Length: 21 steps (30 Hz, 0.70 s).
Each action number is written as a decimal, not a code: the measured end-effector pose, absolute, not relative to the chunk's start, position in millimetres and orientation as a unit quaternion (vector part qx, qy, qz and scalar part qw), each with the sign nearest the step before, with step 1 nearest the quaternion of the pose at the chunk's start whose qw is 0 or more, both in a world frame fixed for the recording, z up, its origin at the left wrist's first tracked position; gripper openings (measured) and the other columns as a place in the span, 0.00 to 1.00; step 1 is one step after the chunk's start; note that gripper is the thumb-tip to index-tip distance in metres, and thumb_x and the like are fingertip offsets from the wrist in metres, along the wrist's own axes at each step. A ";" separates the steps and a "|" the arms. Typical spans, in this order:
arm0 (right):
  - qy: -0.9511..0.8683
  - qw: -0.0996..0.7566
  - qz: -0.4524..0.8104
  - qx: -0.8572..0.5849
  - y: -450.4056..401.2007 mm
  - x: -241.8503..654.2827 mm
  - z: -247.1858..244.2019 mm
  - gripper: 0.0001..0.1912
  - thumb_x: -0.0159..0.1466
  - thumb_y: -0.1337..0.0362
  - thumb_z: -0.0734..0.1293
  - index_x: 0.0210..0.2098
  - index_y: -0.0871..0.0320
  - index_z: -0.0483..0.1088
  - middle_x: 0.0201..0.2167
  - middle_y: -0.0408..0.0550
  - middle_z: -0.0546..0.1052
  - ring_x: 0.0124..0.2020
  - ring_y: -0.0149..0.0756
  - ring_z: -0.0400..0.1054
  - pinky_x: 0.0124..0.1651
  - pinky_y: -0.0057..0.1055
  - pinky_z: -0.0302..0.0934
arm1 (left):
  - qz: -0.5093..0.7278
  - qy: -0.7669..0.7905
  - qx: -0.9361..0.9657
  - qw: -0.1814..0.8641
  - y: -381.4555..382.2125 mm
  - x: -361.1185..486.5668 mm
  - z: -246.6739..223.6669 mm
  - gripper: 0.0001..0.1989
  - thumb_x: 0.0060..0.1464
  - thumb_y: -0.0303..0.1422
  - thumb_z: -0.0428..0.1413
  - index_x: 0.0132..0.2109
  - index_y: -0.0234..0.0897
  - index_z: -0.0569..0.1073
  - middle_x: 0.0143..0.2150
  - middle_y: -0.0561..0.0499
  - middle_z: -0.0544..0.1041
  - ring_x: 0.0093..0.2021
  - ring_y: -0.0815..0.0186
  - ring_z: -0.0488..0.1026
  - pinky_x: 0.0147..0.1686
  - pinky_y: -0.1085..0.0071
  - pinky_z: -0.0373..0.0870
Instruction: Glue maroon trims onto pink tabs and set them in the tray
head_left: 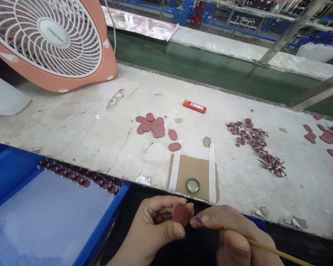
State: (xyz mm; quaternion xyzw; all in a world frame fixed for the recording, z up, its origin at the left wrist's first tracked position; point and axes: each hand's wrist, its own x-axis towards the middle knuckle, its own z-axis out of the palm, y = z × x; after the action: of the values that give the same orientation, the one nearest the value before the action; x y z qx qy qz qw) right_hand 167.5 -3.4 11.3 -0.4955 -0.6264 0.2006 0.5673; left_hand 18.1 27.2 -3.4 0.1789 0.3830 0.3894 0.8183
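Your left hand (154, 225) grips a dark red oval piece (180, 213), its thumb on the near lower edge and the other fingers (161, 202) curled behind and above. The piece is up in the air in front of the counter (72, 129), on your side of the taped cardboard pad (192, 168) and the bottle cap (193, 186).

Your right hand (235, 224) is closed round a thin wooden stick (277, 251), which slants down and away to the right. A purple bit (197, 219) shows at the fingertips of that hand, roughly in line with the stick; whether it is the stick's own tip, you cannot tell from here. The piece lies just left of this purple bit and a touch higher, with a small gap between. The left hand is the one on the piece; the right is just beside it.

The piece's long axis leans from upper left to lower right. It looks matt, flat and round-edged, with small dark dots, holes or marks, towards its right edge.
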 end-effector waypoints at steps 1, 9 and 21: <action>-0.628 0.567 0.199 -0.494 -3.5 168.4 11.4 0.15 0.77 0.60 0.58 0.40 0.58 0.73 0.29 0.45 0.79 0.29 0.31 0.76 0.31 0.25 0.70 | 0.390 0.380 0.180 0.819 27.3 18.1 -3.4 0.15 0.34 0.36 0.76 0.34 0.45 0.86 0.32 0.52 0.88 0.34 0.65 0.83 0.40 0.76 0.76; -0.665 0.496 0.170 -0.532 -2.9 171.3 16.5 0.17 0.78 0.57 0.56 0.38 0.56 0.71 0.28 0.42 0.79 0.27 0.27 0.76 0.32 0.21 0.68 | 0.390 0.367 0.193 0.822 28.1 16.8 -6.3 0.14 0.36 0.35 0.76 0.35 0.45 0.87 0.31 0.51 0.87 0.33 0.64 0.83 0.40 0.74 0.77; -0.637 0.565 0.168 -0.496 -7.3 174.9 14.0 0.19 0.77 0.56 0.56 0.39 0.57 0.73 0.26 0.46 0.78 0.25 0.33 0.75 0.26 0.25 0.70 | 0.385 0.403 0.143 0.818 25.7 17.3 -2.4 0.17 0.32 0.37 0.77 0.34 0.43 0.86 0.34 0.50 0.88 0.37 0.64 0.84 0.39 0.76 0.76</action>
State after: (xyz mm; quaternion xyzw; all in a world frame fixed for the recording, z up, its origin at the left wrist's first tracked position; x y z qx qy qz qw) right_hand 174.9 -7.3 14.0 -0.4964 -0.6372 0.1684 0.5650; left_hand 17.3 25.7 -2.4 0.1429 0.4032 0.3851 0.8177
